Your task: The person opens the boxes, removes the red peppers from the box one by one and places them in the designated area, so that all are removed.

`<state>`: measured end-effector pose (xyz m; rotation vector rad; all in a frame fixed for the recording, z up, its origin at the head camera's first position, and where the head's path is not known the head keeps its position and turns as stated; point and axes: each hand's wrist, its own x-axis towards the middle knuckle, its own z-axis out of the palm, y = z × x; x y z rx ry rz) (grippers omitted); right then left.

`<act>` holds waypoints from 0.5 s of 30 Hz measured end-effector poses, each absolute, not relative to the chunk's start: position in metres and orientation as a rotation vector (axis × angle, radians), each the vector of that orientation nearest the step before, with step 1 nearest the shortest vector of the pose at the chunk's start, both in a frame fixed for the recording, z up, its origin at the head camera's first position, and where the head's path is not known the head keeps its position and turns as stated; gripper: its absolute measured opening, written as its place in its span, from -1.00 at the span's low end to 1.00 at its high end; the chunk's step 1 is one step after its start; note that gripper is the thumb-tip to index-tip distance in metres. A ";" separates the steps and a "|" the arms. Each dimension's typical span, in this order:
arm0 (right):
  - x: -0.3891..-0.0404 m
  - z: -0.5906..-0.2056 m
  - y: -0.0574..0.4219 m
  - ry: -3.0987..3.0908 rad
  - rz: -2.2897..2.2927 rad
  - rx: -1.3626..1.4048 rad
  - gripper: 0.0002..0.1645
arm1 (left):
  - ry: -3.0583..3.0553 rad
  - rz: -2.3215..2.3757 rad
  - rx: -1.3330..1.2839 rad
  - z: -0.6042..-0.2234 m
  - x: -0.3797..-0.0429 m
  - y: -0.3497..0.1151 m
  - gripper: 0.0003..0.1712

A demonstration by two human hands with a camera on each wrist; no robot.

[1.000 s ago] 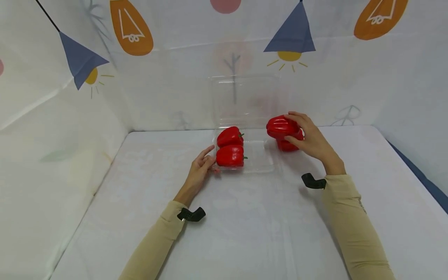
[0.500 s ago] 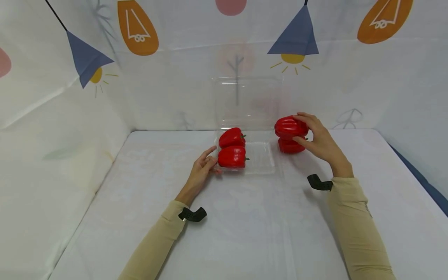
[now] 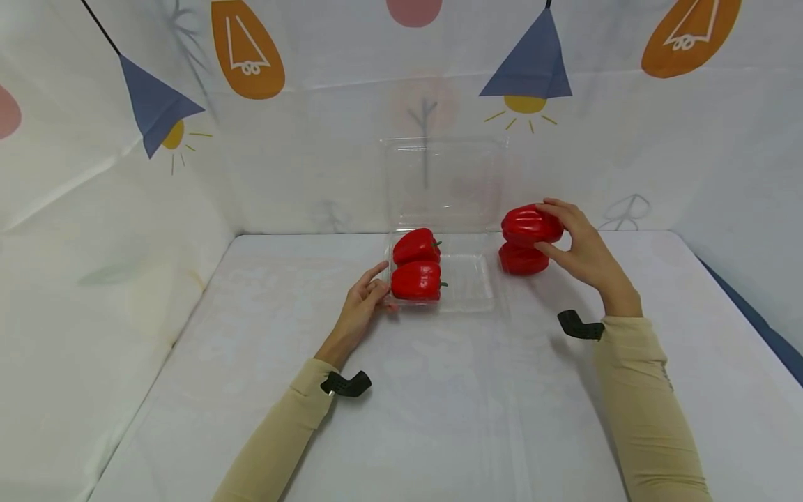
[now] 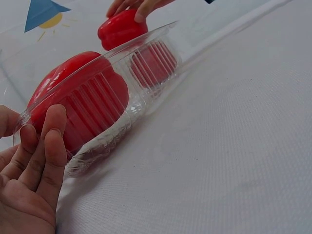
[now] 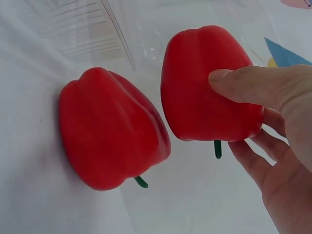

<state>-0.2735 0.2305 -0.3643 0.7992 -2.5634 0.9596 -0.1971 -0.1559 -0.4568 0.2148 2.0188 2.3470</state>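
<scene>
My right hand (image 3: 590, 254) grips a red bell pepper (image 3: 527, 223) above the table, thumb on one side and fingers behind. Just below it, another red bell pepper (image 5: 109, 131) lies on the table, its green stem showing in the right wrist view. Two more red bell peppers (image 3: 416, 281) fill the left side of a clear plastic container (image 3: 469, 282), whose hinged lid (image 3: 442, 178) stands raised behind. At the container's front left corner, my left hand (image 3: 359, 307) holds the edge, with fingertips against the ribbed wall in the left wrist view.
A white cloth covers the table (image 3: 433, 404). Behind it rises a white fabric backdrop (image 3: 301, 160) printed with lamps and bulbs, close to the lid. A similar sheet (image 3: 75, 279) hangs along the left side.
My right hand has moved to the right with the held pepper, uncovering more of the pepper on the table. The left hand stays at the container's corner. The head view has shifted slightly.
</scene>
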 end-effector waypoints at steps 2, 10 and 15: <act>-0.273 -0.363 0.232 -2.567 0.964 0.785 -0.18 | 2.019 2.343 0.214 -0.456 -0.197 -0.156 -0.47; -0.273 -0.363 0.238 -2.559 0.939 0.771 -0.16 | 2.018 2.340 0.208 -0.455 -0.197 -0.156 -0.47; -0.273 -0.364 0.242 -2.567 0.918 0.767 -0.13 | 2.025 2.329 0.211 -0.456 -0.197 -0.156 -0.47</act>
